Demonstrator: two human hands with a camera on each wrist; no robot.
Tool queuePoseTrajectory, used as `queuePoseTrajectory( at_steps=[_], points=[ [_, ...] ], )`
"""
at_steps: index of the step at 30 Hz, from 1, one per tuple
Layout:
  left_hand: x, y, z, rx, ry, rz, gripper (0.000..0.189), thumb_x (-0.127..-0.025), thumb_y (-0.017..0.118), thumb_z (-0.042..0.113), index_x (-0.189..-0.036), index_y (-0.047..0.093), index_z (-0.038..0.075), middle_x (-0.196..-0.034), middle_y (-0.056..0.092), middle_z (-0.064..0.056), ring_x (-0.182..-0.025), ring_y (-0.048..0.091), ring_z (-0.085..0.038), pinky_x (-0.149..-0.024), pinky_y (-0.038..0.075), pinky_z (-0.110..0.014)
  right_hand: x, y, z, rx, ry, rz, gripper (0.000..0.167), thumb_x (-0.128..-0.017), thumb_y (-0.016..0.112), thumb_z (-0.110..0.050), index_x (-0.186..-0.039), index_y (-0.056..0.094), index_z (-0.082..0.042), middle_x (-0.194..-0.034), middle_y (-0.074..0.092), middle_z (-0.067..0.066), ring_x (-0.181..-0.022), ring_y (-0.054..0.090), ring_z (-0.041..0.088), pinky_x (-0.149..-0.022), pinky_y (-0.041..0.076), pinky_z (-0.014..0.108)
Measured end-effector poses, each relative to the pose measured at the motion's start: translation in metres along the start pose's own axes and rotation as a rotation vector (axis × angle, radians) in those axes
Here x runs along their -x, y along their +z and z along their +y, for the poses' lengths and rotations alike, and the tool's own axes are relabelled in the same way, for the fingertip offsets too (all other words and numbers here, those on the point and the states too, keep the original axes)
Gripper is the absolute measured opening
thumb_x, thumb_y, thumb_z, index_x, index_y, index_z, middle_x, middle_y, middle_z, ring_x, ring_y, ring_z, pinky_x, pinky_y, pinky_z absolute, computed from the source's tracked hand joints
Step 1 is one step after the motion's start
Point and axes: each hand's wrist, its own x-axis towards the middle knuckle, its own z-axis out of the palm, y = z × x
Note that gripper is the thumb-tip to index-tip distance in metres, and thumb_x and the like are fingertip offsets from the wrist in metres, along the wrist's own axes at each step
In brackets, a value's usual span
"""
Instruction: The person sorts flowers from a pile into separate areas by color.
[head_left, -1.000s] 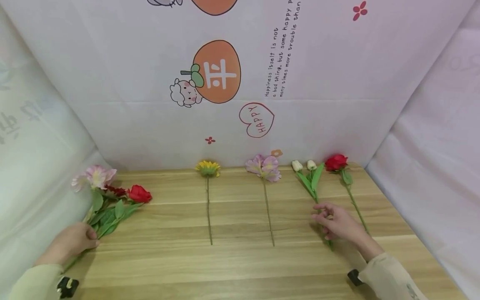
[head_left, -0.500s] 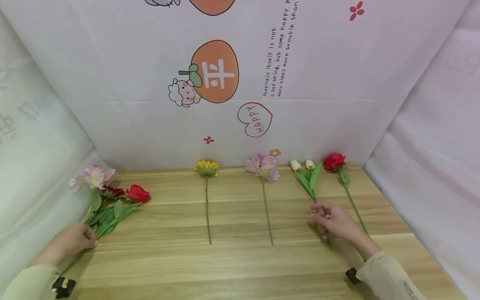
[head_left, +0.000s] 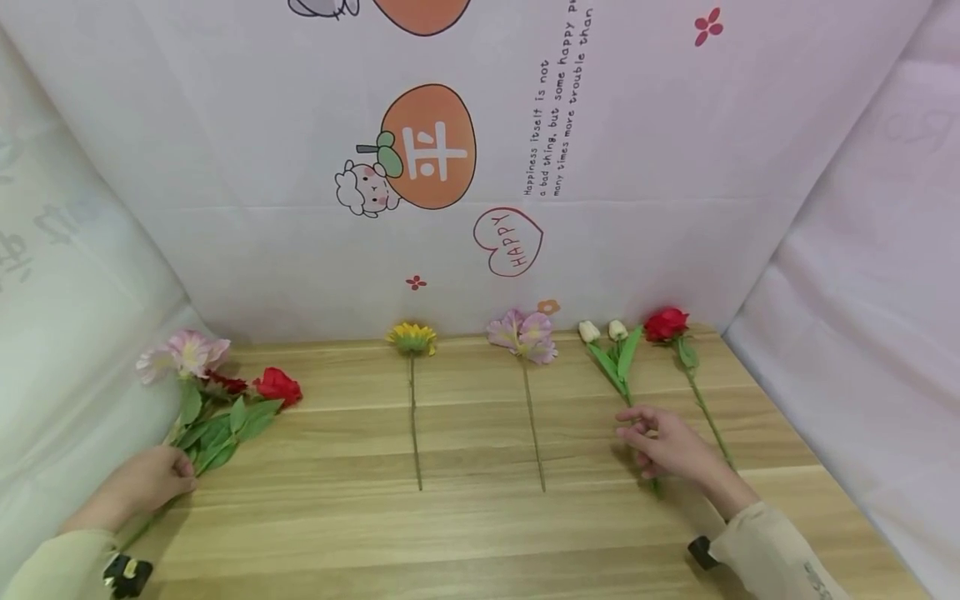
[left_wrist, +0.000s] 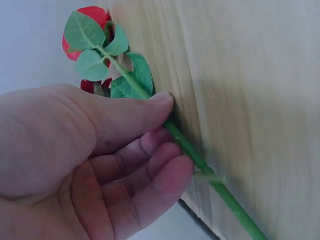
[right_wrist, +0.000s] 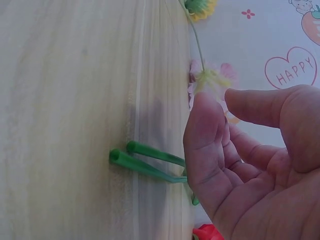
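Observation:
At the left, my left hand [head_left: 146, 483] pinches the green stem [left_wrist: 187, 145] of a red rose [head_left: 278, 387] between thumb and fingers. The rose lies over a small bunch with a pale pink flower [head_left: 187, 354] and a dark red flower [head_left: 227, 382]. At the right, my right hand [head_left: 667, 442] hovers over the stem of the white tulips [head_left: 617, 331], fingers loosely bent. The right wrist view shows a gap between thumb and fingertip, and two green stem ends [right_wrist: 142, 167] beyond the fingers.
A yellow sunflower [head_left: 412, 339] and a lilac flower [head_left: 522, 335] lie mid-table, stems towards me. Another red rose [head_left: 667, 324] lies right of the tulips. A printed white cloth [head_left: 300, 275] stands behind the wooden table [head_left: 480, 542], with white cloth on both sides.
The rose in my left hand and its leaves have turned slightly. Both hands keep their places; the head view has shifted a little.

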Motion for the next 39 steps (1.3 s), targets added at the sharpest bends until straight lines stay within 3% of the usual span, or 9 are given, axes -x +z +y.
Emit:
queuePoseTrajectory(
  at_steps=[8, 17, 20, 24, 28, 33, 39],
  points=[
    [-0.009, -0.006, 0.014, 0.023, 0.029, 0.039, 0.013, -0.093, 0.07, 0.01, -0.09, 0.063, 0.0, -0.087, 0.067, -0.007, -0.081, 0.064, -0.028, -0.073, 0.055, -0.05, 0.0, 0.002, 0.0, -0.012, -0.009, -0.006, 0.048, -0.102, 0.064, -0.019, -0.14, 0.049, 0.006, -0.1, 0.056, 0.017, -0.065, 0.058, 0.021, -0.056, 0.061, 0.04],
    [-0.019, -0.011, 0.047, 0.086, 0.064, 0.098, 0.016, -0.097, 0.067, 0.014, -0.095, 0.065, -0.001, -0.089, 0.068, -0.005, -0.082, 0.063, -0.021, -0.069, 0.054, -0.039, 0.002, 0.003, -0.008, -0.004, -0.015, -0.011, 0.047, -0.101, 0.065, -0.022, -0.137, 0.052, 0.005, -0.099, 0.057, 0.019, -0.064, 0.059, 0.02, -0.056, 0.061, 0.038],
    [-0.02, -0.011, 0.064, 0.176, 0.049, 0.093, 0.021, -0.1, 0.065, 0.019, -0.102, 0.065, -0.002, -0.09, 0.067, -0.005, -0.073, 0.061, -0.017, -0.064, 0.052, -0.033, 0.002, 0.005, -0.01, -0.018, -0.023, -0.013, 0.047, -0.101, 0.066, -0.022, -0.136, 0.052, 0.006, -0.1, 0.058, 0.019, -0.065, 0.059, 0.02, -0.056, 0.061, 0.038],
    [-0.024, -0.011, 0.084, 0.376, 0.029, 0.046, 0.03, -0.104, 0.06, 0.021, -0.115, 0.059, -0.007, -0.095, 0.064, -0.011, -0.064, 0.058, -0.017, -0.058, 0.053, -0.029, 0.002, 0.007, -0.012, -0.032, -0.024, -0.018, 0.045, -0.101, 0.066, -0.02, -0.136, 0.052, 0.005, -0.104, 0.058, 0.02, -0.066, 0.059, 0.02, -0.056, 0.061, 0.038],
    [-0.029, -0.012, 0.101, 0.539, 0.025, 0.02, 0.035, -0.106, 0.058, 0.02, -0.12, 0.053, -0.012, -0.104, 0.06, -0.018, -0.078, 0.064, -0.023, -0.065, 0.06, -0.031, 0.002, 0.008, -0.013, -0.02, -0.039, -0.018, 0.046, -0.101, 0.066, -0.022, -0.136, 0.053, 0.005, -0.105, 0.059, 0.02, -0.067, 0.061, 0.024, -0.056, 0.061, 0.039],
    [-0.036, -0.012, 0.122, 0.635, 0.053, 0.026, 0.037, -0.106, 0.058, 0.021, -0.121, 0.052, -0.012, -0.107, 0.059, -0.02, -0.089, 0.064, -0.027, -0.074, 0.063, -0.036, 0.002, 0.01, -0.016, -0.015, -0.061, -0.017, 0.046, -0.101, 0.067, -0.022, -0.135, 0.053, 0.005, -0.101, 0.059, 0.021, -0.068, 0.062, 0.028, -0.055, 0.061, 0.038],
    [-0.046, -0.011, 0.146, 0.735, 0.09, 0.051, 0.038, -0.106, 0.058, 0.021, -0.124, 0.051, -0.012, -0.105, 0.061, -0.015, -0.088, 0.065, -0.019, -0.077, 0.062, -0.036, 0.002, 0.014, -0.022, -0.02, -0.069, -0.032, 0.046, -0.1, 0.067, -0.022, -0.135, 0.054, 0.005, -0.102, 0.059, 0.021, -0.069, 0.063, 0.029, -0.056, 0.061, 0.038]
  ],
)
